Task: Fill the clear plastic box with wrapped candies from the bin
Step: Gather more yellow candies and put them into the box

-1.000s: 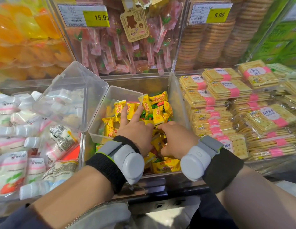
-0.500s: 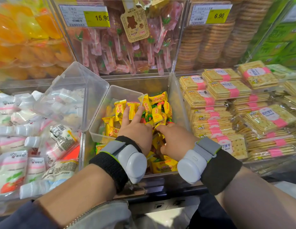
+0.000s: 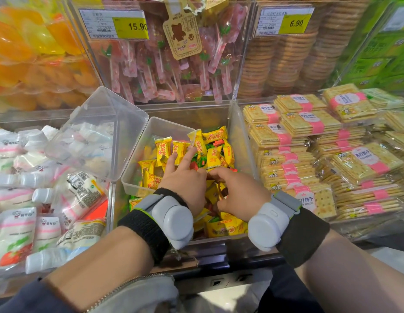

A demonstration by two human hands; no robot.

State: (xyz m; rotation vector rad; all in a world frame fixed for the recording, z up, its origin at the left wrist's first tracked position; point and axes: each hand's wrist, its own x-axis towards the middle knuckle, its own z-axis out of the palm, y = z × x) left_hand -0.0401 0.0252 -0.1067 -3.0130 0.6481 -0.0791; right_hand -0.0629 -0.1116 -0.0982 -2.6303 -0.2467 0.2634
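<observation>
Inside the centre bin (image 3: pixel 239 132), toward its left side, the clear plastic box (image 3: pixel 167 132) sits on the loose stock, with its hinged lid (image 3: pixel 101 132) open leftward over the neighbouring compartment. Wrapped candies (image 3: pixel 213 154), mostly yellow with some green and red, lie in the box and are heaped in the bin to its right. The left hand (image 3: pixel 185 184) rests over the box's contents, 2 fingers (image 3: pixel 174 161) straight and spread on the wrappers, gripping nothing visible. The right hand (image 3: pixel 239 190) is just beside it, index finger reaching toward the left hand and the others curled down into the pile; whether they enclose candy cannot be told. Filling appears partway done. Risks noted: the box rests on shifting candies and could tip under hand pressure, spilling its load back; the raised lid could drop onto the working hands. Cracker packs (image 3: pixel 309 123) flank the right, white pouches (image 3: pixel 20 177) the left, and lollipops (image 3: pixel 174 75) stand behind under a 15.90 tag (image 3: pixel 131 26).
</observation>
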